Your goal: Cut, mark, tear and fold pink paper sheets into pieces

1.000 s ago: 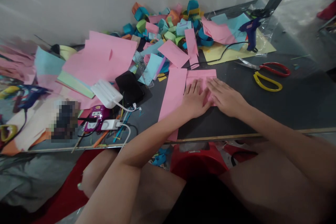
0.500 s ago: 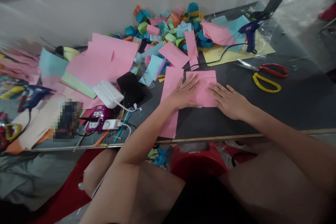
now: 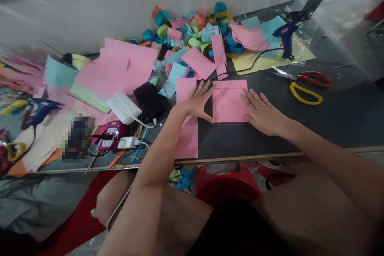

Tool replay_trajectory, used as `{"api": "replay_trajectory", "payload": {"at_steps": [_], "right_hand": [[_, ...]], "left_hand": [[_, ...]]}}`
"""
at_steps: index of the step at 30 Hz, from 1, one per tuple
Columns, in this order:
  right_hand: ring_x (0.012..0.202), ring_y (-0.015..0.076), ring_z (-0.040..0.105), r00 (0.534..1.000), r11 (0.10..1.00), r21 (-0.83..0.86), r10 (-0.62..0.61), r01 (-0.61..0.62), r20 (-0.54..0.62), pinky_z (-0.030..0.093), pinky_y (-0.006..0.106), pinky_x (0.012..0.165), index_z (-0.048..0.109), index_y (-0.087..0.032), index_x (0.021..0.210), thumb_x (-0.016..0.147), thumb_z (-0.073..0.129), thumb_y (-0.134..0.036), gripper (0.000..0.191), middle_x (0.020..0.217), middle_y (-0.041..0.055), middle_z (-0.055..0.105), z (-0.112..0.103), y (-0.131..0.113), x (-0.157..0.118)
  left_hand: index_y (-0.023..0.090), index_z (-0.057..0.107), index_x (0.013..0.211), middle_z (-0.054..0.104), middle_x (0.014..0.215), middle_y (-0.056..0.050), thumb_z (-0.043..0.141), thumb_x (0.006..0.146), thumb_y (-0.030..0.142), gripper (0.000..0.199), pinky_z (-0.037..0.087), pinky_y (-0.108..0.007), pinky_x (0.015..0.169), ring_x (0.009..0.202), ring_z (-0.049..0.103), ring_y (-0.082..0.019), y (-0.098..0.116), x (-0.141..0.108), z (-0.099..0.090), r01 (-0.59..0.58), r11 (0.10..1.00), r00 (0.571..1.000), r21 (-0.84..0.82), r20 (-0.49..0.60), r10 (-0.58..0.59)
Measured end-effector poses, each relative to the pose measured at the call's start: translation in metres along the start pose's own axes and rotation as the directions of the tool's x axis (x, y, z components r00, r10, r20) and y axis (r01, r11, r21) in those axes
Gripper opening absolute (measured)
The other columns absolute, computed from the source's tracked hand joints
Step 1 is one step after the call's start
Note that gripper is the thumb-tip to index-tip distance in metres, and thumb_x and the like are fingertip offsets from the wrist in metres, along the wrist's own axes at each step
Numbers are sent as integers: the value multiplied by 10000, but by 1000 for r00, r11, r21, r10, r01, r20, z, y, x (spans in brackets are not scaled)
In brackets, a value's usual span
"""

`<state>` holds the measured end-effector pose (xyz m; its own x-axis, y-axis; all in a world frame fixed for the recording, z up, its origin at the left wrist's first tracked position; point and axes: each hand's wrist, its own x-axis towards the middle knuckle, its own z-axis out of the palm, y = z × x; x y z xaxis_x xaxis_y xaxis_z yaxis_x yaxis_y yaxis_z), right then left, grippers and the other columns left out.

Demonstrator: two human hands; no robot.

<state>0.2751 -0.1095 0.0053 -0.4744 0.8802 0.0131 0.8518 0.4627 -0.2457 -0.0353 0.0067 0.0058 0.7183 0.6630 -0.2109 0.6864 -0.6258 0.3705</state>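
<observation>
A squarish piece of pink paper (image 3: 228, 104), with a fold line or narrow flap along its top, lies flat on the dark table (image 3: 240, 142). At its left side is my left hand (image 3: 199, 103), fingers spread and thumb tip by the lower left corner. That hand also covers part of a long pink paper strip (image 3: 187, 140), which reaches down to the table's front edge. My right hand (image 3: 260, 113) rests palm down, its fingertips over the right edge of the squarish piece. Both hands are open.
Scissors (image 3: 309, 84) with one red and one yellow handle lie to the right. A blue glue gun (image 3: 285, 40) stands behind them, its cord running left. Curled coloured paper pieces (image 3: 192, 32) pile at the back. Pink sheets (image 3: 120, 64), a white power bank (image 3: 123, 107) and a purple power strip (image 3: 114, 132) are left.
My left hand has slid left off the squarish pink paper, spreading its thumb. The long pink strip has shifted left and turned straighter. My right hand has hardly moved.
</observation>
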Motion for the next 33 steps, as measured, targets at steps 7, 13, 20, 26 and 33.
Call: {"api": "replay_trajectory", "payload": {"at_steps": [7, 13, 20, 26, 33], "right_hand": [[1691, 396, -31, 963, 984, 154, 128, -93, -236, 112, 673, 1344, -298, -214, 1682, 928, 673, -590, 1285, 1828, 132, -112, 19, -47, 40], [1681, 438, -67, 973, 987, 49, 162, -156, -162, 45, 708, 1325, -269, -195, 1693, 887, 670, -732, 1349, 1810, 164, -175, 33, -30, 34], [1678, 384, 168, 985, 984, -45, 172, -171, 20, 177, 612, 1350, 183, -115, 1736, 1020, 381, -713, 954, 1803, 180, 198, 12, -7, 1], [1605, 381, 378, 983, 973, -142, 177, -182, -47, 254, 568, 1342, 392, -13, 1639, 1008, 432, -652, 899, 1704, 235, 413, 3, -22, 2], [1530, 393, 488, 982, 987, -99, 108, -124, -152, 309, 600, 1309, 527, -30, 1548, 969, 527, -619, 825, 1625, 242, 526, -2, -16, 9]], "left_hand": [[259, -178, 1715, -272, 1777, -158, 862, 573, 814, 1641, -47, -709, 1312, 1618, -272, -477, 7, 3, -4, 44, 997, 996, -57, 86, -39], [236, -197, 1709, -287, 1768, -174, 854, 559, 841, 1672, -74, -695, 1315, 1606, -300, -478, 8, 3, -6, 66, 995, 993, -79, 102, -58], [298, -231, 1697, -257, 1784, -151, 895, 569, 798, 1670, 21, -706, 1326, 1635, -238, -466, 6, 1, -3, 21, 997, 1000, -74, 19, -19], [354, 200, 1725, -23, 1830, -112, 795, 814, 669, 1133, 106, -759, 1295, 1681, -67, -458, 18, -1, -11, -5, 999, 997, 34, 76, 2], [185, 648, 1455, 623, 1537, -179, 637, 1018, 479, 526, 379, -576, 1261, 1462, 545, -349, 53, 11, 12, 0, 989, 944, 151, -326, 50]]}}
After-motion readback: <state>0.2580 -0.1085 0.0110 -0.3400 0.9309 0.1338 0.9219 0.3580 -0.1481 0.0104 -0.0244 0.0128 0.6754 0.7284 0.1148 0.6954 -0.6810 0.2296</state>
